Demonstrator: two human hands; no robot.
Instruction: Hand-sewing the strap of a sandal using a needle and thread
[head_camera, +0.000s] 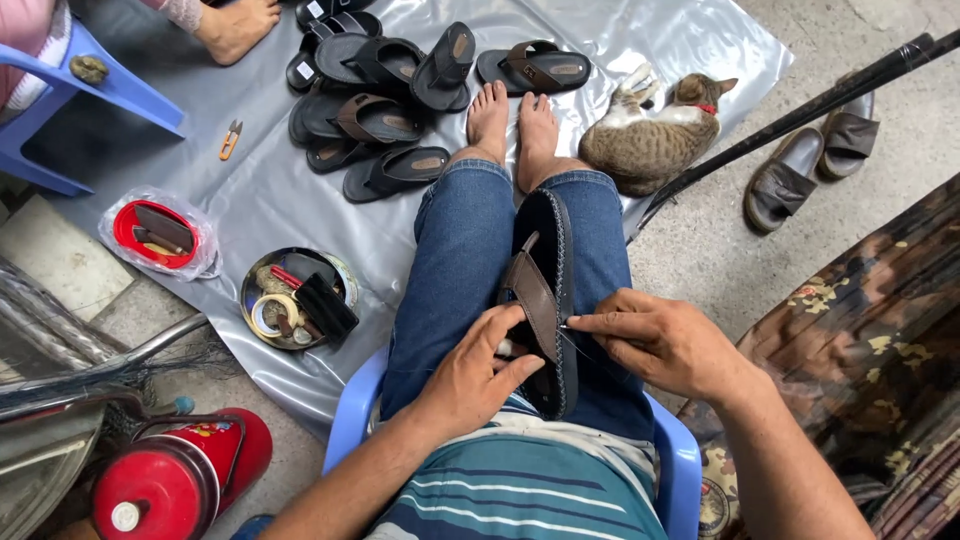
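A dark sandal (548, 262) with a brown strap lies lengthwise on my lap, between my jeans-clad thighs. My left hand (480, 368) grips its strap and sole from the left side. My right hand (668, 340) pinches a thin needle at the strap's right edge, thumb and forefinger closed on it. A thread from the needle is too fine to tell. My bare feet (512, 122) rest on a grey plastic sheet (270, 200).
A pile of finished dark sandals (385, 85) lies on the sheet ahead. A cat (650, 130) sleeps to the right of my feet. A round tin of tools (297, 297), a red tray (155, 232), an orange thread snipper (231, 139), a blue stool (110, 85) and another person's foot (238, 25) lie to the left. A red extinguisher (180, 480) is at bottom left.
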